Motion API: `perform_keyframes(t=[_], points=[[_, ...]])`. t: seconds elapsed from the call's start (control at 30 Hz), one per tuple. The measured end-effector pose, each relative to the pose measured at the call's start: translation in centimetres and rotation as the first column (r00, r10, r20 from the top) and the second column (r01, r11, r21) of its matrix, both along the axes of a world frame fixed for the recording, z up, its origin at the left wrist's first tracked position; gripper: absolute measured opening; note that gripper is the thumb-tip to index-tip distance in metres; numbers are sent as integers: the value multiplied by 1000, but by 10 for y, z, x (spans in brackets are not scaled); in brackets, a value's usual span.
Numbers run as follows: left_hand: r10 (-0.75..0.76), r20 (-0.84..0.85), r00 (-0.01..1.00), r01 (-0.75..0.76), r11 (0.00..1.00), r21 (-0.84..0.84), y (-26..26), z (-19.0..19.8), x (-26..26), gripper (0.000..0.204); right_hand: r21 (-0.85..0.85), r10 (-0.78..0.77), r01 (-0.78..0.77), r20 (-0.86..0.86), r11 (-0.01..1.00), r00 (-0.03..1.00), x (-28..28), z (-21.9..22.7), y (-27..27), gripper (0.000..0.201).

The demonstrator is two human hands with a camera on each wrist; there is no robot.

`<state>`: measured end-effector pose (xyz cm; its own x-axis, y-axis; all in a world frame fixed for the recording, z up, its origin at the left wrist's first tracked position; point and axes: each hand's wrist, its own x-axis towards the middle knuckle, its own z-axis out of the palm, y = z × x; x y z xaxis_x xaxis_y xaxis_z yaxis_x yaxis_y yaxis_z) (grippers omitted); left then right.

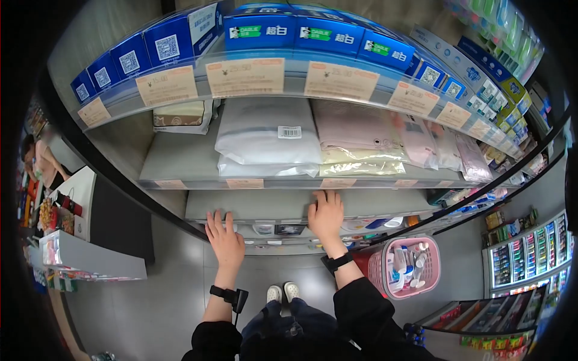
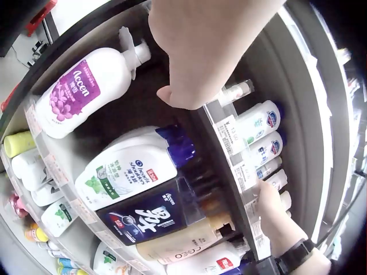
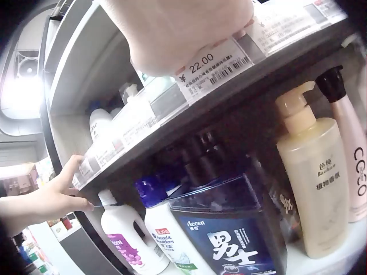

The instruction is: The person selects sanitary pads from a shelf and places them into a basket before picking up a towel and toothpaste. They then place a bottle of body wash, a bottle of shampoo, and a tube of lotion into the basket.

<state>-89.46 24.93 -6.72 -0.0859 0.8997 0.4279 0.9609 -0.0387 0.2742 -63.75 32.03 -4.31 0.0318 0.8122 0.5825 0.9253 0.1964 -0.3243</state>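
Both hands are at the front edge of the grey shelf below the packaged goods. My left hand touches the edge toward its left end, fingers extended and thumb apart. My right hand rests on the same edge farther right, fingers reaching onto the shelf top. In the right wrist view it lies over the label strip, beside a price label reading 22.00. Neither hand holds anything. Beneath the edge stand a white-and-purple Accen bottle, a Head & Shoulders bottle, a dark blue box and a cream pump bottle.
Above are wrapped white packs, pink packs and blue toothpaste boxes. A pink basket with several bottles stands on the floor at right. A counter is at left, with another person beyond it.
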Motion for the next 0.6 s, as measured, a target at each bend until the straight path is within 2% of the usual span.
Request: perform_keyframes(t=[0.47,0.6], points=[[88,-85,993,-88,996,4,13,-21,1,67,30,-29,28,41,999,999,-2,0,4,25],[103,-91,991,-96,992,75,15,-23,4,67,44,-28,25,50,999,998,-1,0,5,26]])
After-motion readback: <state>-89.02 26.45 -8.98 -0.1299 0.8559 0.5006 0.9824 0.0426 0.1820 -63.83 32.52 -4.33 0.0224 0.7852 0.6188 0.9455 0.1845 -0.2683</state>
